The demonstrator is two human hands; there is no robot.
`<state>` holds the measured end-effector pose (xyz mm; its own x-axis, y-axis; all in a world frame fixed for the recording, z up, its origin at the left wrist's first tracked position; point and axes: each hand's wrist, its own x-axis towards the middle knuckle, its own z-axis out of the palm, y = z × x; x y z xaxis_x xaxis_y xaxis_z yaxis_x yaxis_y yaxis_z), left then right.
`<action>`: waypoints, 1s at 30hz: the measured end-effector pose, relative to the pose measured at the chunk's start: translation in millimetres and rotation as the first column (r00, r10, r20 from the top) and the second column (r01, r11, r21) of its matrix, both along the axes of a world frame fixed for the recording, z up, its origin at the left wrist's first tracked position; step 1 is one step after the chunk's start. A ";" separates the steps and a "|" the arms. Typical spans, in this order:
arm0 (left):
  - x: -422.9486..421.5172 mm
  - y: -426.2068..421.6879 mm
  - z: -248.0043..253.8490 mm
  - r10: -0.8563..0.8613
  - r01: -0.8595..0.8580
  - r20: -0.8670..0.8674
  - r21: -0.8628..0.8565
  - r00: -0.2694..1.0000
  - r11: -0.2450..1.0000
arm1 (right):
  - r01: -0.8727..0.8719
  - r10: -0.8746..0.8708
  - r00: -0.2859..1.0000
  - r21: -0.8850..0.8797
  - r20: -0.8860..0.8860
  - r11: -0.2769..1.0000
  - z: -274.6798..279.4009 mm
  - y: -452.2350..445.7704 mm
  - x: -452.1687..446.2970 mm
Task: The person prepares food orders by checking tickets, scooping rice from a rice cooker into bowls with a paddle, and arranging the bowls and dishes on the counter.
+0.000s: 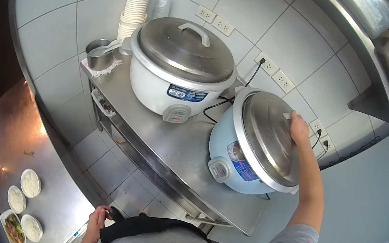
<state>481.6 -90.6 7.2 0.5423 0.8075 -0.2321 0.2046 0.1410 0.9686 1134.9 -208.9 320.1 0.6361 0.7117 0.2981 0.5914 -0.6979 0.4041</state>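
Observation:
My right hand [299, 129] is closed on the handle at the top of the steel lid [269, 133]. That lid sits on a light blue rice cooker [227, 170] on the steel counter; most of the handle is hidden by my fingers. Low in the view, my left hand [96, 218] hangs beside my black apron with its fingers curled. A dark rounded thing shows right at its fingertips, and I cannot make out what it is. Left of the blue cooker stands a larger white rice cooker [154, 84] with its own steel lid [185, 51] on.
Stacked paper cups [138, 3] and a steel pot [99, 55] with a white-handled utensil stand at the counter's left end. Bowls of rice [31, 183] are on the steel table [8, 143] at left. A shelf [355, 35] overhangs the upper right.

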 end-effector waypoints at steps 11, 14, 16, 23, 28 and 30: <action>-27.8 -65.0 -8.2 0.195 -0.190 -0.055 0.089 0.979 0.978 | -0.038 0.038 0.999 0.006 0.020 0.999 -7.3 9.2 5.8; -44.6 -63.1 -9.0 0.206 -0.201 -0.058 0.091 0.977 0.975 | -0.022 0.022 0.999 0.021 0.038 1.000 -9.2 8.8 8.3; -52.2 -61.9 -9.7 0.261 -0.258 -0.035 0.083 0.965 0.963 | -0.035 0.034 0.999 0.011 0.011 0.999 -8.6 8.4 12.8; -61.0 -53.9 15.6 0.264 -0.242 -0.144 0.154 0.954 0.958 | -0.047 0.052 0.997 0.101 -0.050 0.994 -6.3 9.5 9.5; -42.8 -68.6 4.3 0.257 -0.247 -0.061 0.142 0.964 0.959 | -0.136 0.139 0.987 0.042 -0.083 0.990 -3.4 2.4 16.2; -37.7 -73.9 -3.6 0.245 -0.241 -0.046 0.080 0.968 0.967 | -0.136 0.135 0.987 -0.004 -0.086 0.991 -0.8 4.6 9.2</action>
<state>443.8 -164.5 3.6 0.3156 0.9294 -0.1913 0.2267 0.1219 0.9663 1144.0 -204.3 319.4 0.5565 0.7956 0.2396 0.7126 -0.6053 0.3547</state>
